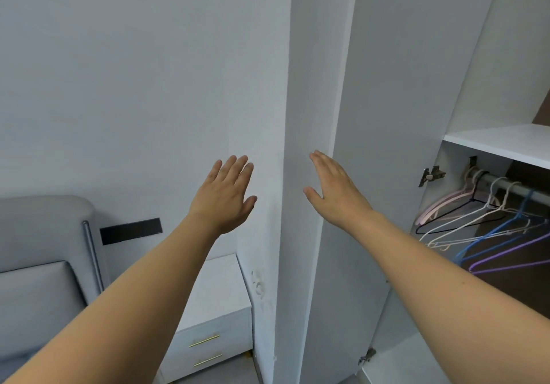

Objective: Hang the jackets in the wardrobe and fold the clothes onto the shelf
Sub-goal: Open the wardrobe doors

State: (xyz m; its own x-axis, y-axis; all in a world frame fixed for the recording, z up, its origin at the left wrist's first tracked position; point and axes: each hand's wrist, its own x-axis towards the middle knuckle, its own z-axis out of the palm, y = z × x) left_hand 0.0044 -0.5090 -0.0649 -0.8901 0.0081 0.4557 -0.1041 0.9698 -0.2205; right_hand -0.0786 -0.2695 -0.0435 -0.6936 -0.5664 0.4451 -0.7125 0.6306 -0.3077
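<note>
The wardrobe's rail runs back to the right under the shelf, carrying only empty hangers; no jackets or clothes are in view. The right hand, fingers straight and together, lies nearer, by the open door; the left hand, fingers straight, holds nothing.

Two bare forearms — no sleeves — left hand and right hand ringless.
</note>
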